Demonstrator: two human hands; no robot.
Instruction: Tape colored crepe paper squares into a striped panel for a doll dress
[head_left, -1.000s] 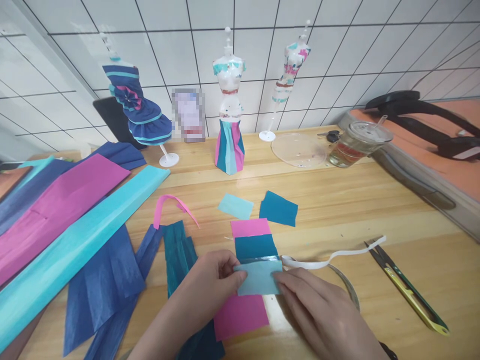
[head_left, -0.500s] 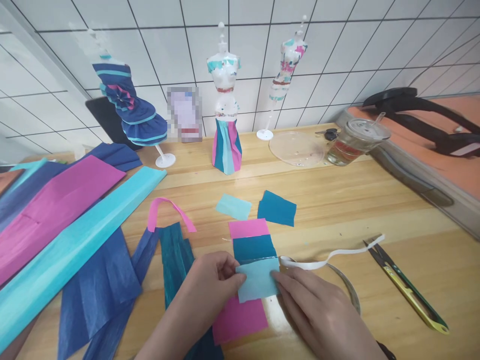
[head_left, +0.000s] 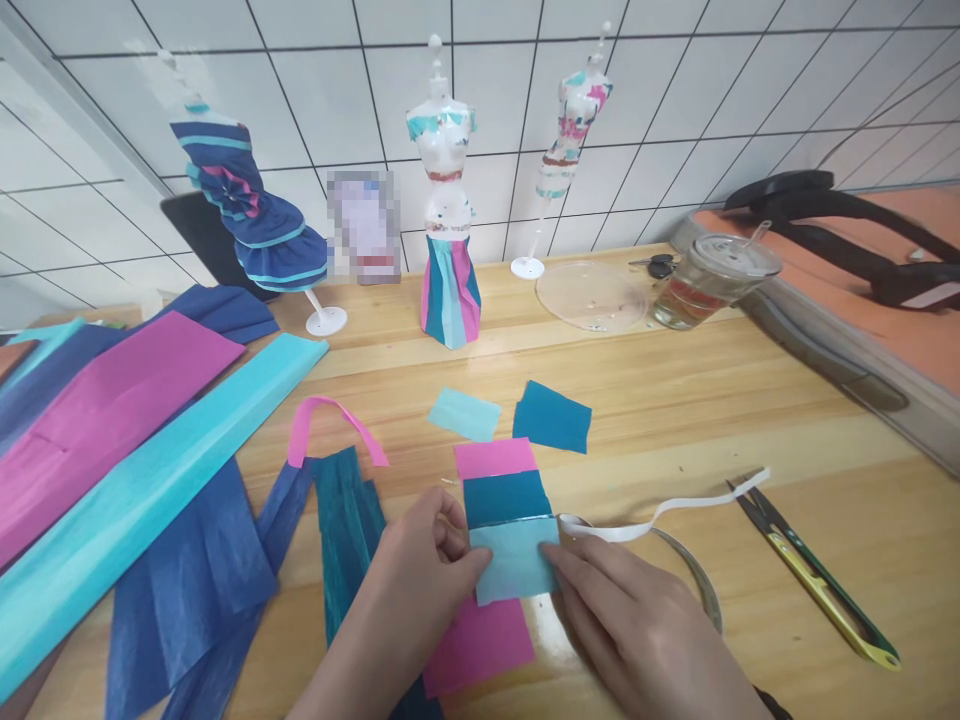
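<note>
Wooden tabletop (head_left: 667, 400), hands (head_left: 649, 625) touching light-blue sheet (head_left: 516, 562), cup (head_left: 694, 295) with unreadable red marking

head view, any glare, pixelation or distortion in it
Head view: pale glare on the wooden tabletop between the lower magenta piece and the right hand; same view, a pixelated patch against the wall; same view, the left and right dress forms lean outward, probably wide-angle distortion.

Readable text: none | cup (head_left: 697, 295) marking: illegible | panel (head_left: 366, 225): pixelated
</note>
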